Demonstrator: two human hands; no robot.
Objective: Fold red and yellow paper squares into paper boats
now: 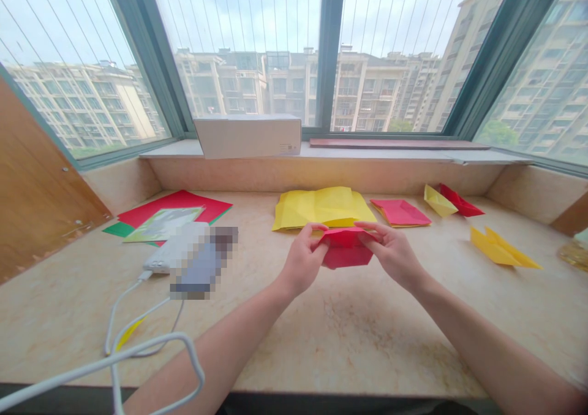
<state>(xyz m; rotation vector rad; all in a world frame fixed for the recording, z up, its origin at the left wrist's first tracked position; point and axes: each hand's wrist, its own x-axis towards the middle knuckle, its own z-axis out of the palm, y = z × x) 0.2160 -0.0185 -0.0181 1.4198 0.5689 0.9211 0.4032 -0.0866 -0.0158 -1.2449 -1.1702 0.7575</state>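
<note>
A folded piece of red paper (345, 251) is held just above the marble counter (349, 335), between both of my hands. My left hand (302, 260) pinches its left edge with thumb and fingers closed. On the right edge, my right hand (395, 252) grips it the same way. Behind the red piece lies a creased yellow sheet (321, 208), partly unfolded and flat on the counter.
A red folded sheet (400, 212), small yellow (438, 201) and red (459, 201) paper boats and a yellow boat (503, 249) lie to the right. Red and green sheets (169, 209), a white device with cables (171, 257) sit left. A white box (248, 135) rests on the sill.
</note>
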